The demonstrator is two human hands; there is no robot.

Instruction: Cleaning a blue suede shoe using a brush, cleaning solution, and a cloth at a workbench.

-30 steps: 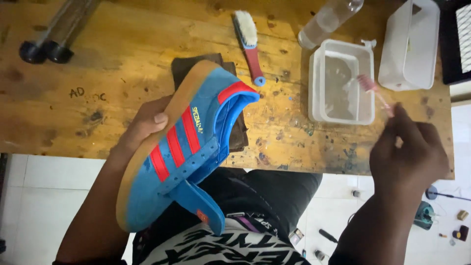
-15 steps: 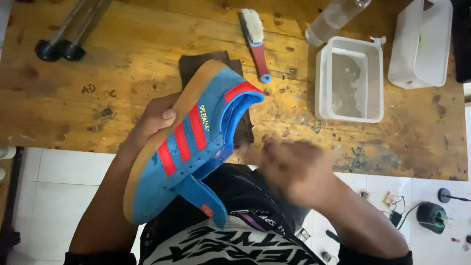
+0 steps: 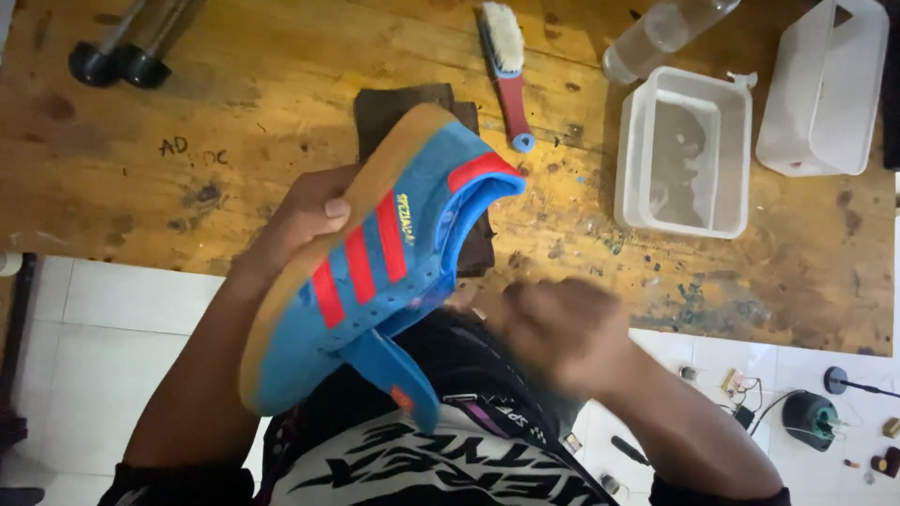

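Right hand (image 3: 562, 333) come back from water tub (image 3: 689, 155) to blue sneaker (image 3: 375, 262), blurred, grip unclear, left hand (image 3: 309, 220) clasping sole

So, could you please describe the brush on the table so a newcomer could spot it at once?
Start at the wooden table, far edge, left of the water-filled clear tub. The brush lies flat beyond the dark cloth. Only it has pale bristles and a red handle tipped blue.
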